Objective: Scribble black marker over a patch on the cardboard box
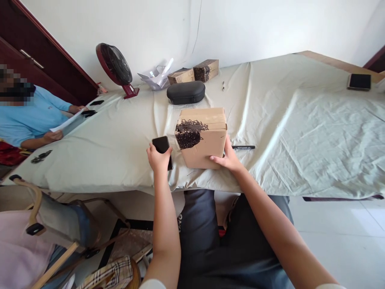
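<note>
Cardboard box (pixel 207 146), head view: tan, black scribble across its upper left corner, standing on the cloth-covered table (pixel 267 120).
Left hand (pixel 159 159): closed around the edges of a black phone (pixel 161 143), beside the box.
Right hand (pixel 229 157): clasping the box's lower right side, thumb on the near face.
Containers: box contents hidden; closed black case (pixel 185 92) behind it.

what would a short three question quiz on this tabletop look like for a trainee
1. Which grip touches the front cardboard box, left or right?
2. True or false: the black case lies farther from the person than the front cardboard box.
3. Fill in: the left grip is on a dark ____.

Key:
1. The right grip.
2. True.
3. phone.
</note>
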Demonstrator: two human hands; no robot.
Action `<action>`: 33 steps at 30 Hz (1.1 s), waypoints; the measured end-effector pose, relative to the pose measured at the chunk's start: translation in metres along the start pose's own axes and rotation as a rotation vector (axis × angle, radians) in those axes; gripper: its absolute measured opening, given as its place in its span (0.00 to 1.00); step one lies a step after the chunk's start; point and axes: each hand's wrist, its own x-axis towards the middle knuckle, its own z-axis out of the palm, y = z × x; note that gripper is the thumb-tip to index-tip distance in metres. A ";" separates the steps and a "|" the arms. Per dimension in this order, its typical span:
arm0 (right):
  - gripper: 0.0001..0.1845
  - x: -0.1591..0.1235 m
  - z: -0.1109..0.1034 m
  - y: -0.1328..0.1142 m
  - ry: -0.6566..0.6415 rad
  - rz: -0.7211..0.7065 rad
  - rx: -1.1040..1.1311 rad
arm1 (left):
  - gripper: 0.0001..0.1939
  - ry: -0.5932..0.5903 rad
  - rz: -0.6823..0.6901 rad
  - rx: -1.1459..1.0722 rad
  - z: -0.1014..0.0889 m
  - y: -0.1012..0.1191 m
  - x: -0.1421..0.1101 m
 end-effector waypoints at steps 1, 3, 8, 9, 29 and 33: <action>0.74 0.000 0.000 0.000 -0.003 -0.003 -0.002 | 0.47 -0.047 -0.005 0.029 0.007 0.001 0.009; 0.74 0.001 0.000 0.001 -0.007 -0.006 -0.006 | 0.40 -0.099 -0.001 0.052 0.022 0.005 0.025; 0.74 0.001 0.001 0.003 -0.009 -0.013 0.003 | 0.24 -0.110 0.017 0.029 0.042 0.016 0.050; 0.74 0.001 0.000 0.003 -0.006 -0.016 0.004 | 0.23 -0.114 0.029 -0.003 0.043 0.018 0.053; 0.80 -0.009 -0.048 -0.036 0.020 -0.140 -0.043 | 0.42 -0.235 0.680 -1.431 -0.004 0.036 -0.014; 0.81 -0.005 -0.043 -0.041 0.152 -0.074 0.086 | 0.52 -0.164 0.512 -1.435 0.008 0.034 -0.029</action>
